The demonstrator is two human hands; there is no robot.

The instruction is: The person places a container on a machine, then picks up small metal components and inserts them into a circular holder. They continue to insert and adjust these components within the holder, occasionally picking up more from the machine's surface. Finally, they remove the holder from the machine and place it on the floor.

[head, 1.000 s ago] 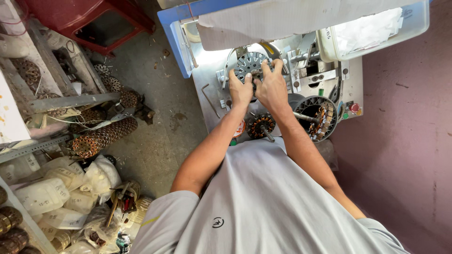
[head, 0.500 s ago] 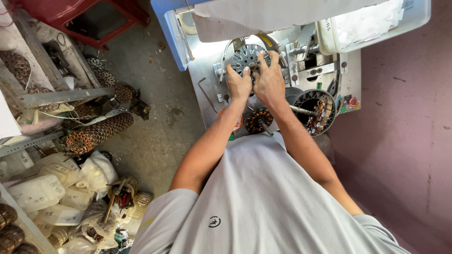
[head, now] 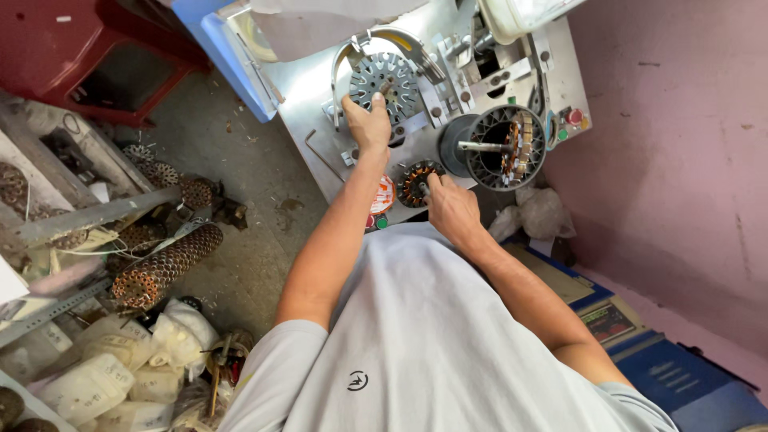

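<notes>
Left hand (head: 366,120) grip: fingers pressed flat on bare stator core (head: 386,80) seated in machine fixture, not closed round it. Right hand (head: 450,204) grip pinches wound stator (head: 416,182) at table (head: 308,88) front edge. We judge: wound stator may slip off edge; fingers near winding head (head: 504,148) risk pinch. Round red-white label (head: 383,194) beside wound stator; white sacks (head: 104,376) on floor lower left.

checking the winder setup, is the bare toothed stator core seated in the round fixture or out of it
Seated: the stator core lies flat inside the curved fixture ring on the metal plate, the left hand resting on its lower edge.
</notes>
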